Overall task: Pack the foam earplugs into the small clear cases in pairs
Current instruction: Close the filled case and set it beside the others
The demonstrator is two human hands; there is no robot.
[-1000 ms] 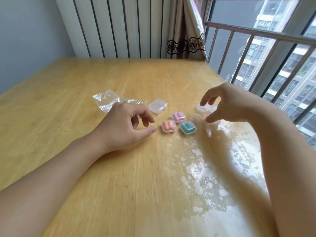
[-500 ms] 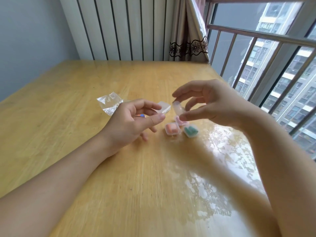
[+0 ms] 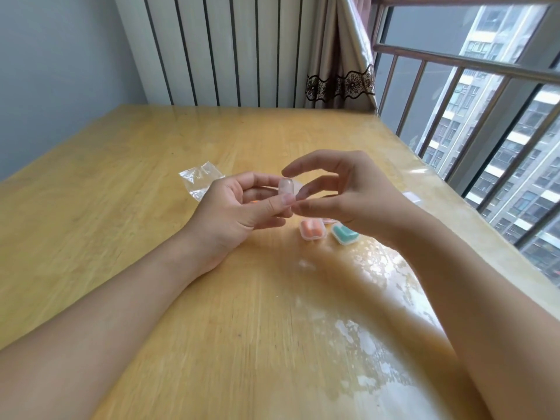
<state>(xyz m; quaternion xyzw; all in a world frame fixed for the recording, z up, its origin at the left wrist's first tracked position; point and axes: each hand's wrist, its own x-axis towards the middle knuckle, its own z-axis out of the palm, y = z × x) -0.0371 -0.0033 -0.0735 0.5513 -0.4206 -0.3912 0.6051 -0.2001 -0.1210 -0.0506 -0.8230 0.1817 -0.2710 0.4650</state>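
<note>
Above the worktop (image 3: 121, 213), left hand (image 3: 230, 210) and right hand (image 3: 357, 192) fingers now both pinch the clear case (image 3: 286, 185), fetched for filling.

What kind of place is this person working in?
Probably a room in a high-rise flat: a wooden table sits beside a barred window overlooking apartment towers, with a curtain and what looks like a radiator behind.

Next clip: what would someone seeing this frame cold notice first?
The two hands are close together above mid-table. The left hand pinches a small clear case, and the right hand has its fingertips right at it, though whether they grip it is unclear. On the table under the right hand lie an orange case and a teal case, both filled.
</note>
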